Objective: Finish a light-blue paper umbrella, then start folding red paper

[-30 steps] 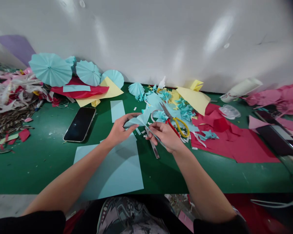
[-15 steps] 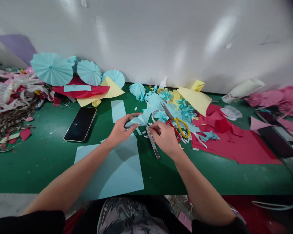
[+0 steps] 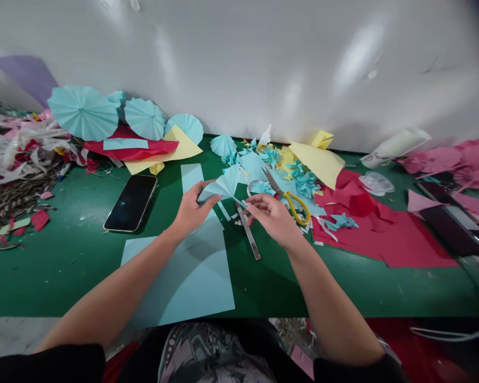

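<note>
A light blue pleated paper fan is held up above the green table between my two hands. My left hand grips its left side, thumb in front and fingers behind. My right hand pinches the narrow folded strip at the fan's lower right end. Beneath my right fingers lies a metal ruler, slanting toward me. Red-and-yellow-handled scissors rest just beyond my right hand, blades pointing away. Flat light blue paper sheets lie below my left forearm.
A black phone lies to the left. Finished-looking blue pleated rosettes lean at the back wall. Blue and yellow scraps and red paper spread to the right, with a white glue bottle behind.
The right hand has shifted slightly right and up, drawing the fan's lower end away from above the ruler. The fan has spread and tilted a little; the left hand keeps its hold.
</note>
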